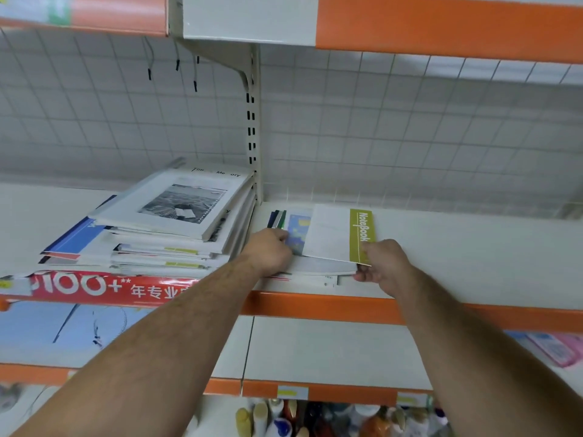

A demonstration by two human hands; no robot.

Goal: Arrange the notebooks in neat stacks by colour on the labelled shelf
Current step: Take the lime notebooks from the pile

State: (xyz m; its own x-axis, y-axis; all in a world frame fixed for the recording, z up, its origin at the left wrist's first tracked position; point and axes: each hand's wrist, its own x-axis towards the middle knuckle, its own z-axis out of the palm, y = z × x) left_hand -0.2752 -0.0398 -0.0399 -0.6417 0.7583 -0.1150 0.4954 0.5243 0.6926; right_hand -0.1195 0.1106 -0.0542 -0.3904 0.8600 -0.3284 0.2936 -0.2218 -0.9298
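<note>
A white notebook with an olive-green "NoteBook" strip point(334, 234) lies on top of a small pile on the white shelf point(473, 253), its near edge lifted. My right hand point(383, 266) pinches its near right corner at the green strip. My left hand point(271, 250) rests on the pile's left side, fingers on a blue and yellow notebook point(298, 228) beneath. Dark blue and green book edges point(277, 219) stick out behind my left hand. To the left stands a tall, uneven stack of notebooks point(176, 228) topped by a white one with a black-and-white photo.
An upright shelf post point(254, 137) divides the two bays. The shelf edge is orange point(331, 305), with a red banner point(104, 287) on the left part. Another shelf hangs above. Lower shelves hold pink items point(555, 348) and several bottles point(315, 417).
</note>
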